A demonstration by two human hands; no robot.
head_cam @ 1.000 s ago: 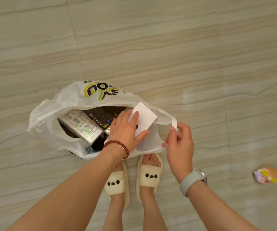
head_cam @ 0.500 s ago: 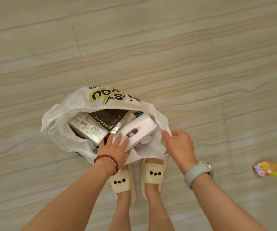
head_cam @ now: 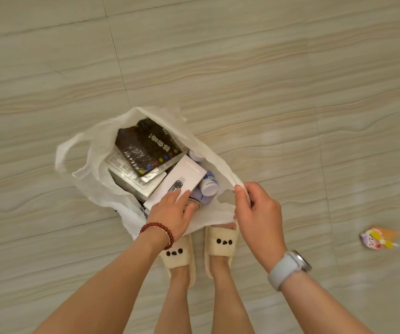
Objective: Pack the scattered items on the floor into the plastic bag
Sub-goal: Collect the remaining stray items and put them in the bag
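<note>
A white plastic bag (head_cam: 93, 179) lies open on the tiled floor in front of my feet. Inside it are a dark snack packet (head_cam: 146, 147), a silver box (head_cam: 131, 182), a white box (head_cam: 182, 180) and small white-and-blue bottles (head_cam: 209, 184). My left hand (head_cam: 171, 214) reaches into the bag and holds the near end of the white box, fingers on top and thumb along its side. My right hand (head_cam: 258, 213) pinches the bag's right handle (head_cam: 232, 179) and holds the mouth open.
A small colourful packet (head_cam: 378, 238) lies on the floor at the right, well apart from the bag. My feet in cream slippers (head_cam: 222, 244) stand just behind the bag. Bare tiles surround everything.
The white box has gone from held above the bag's mouth to lying inside it. The bag's mouth has spread wider, showing the dark packet and bottles. My right hand stayed on the handle.
</note>
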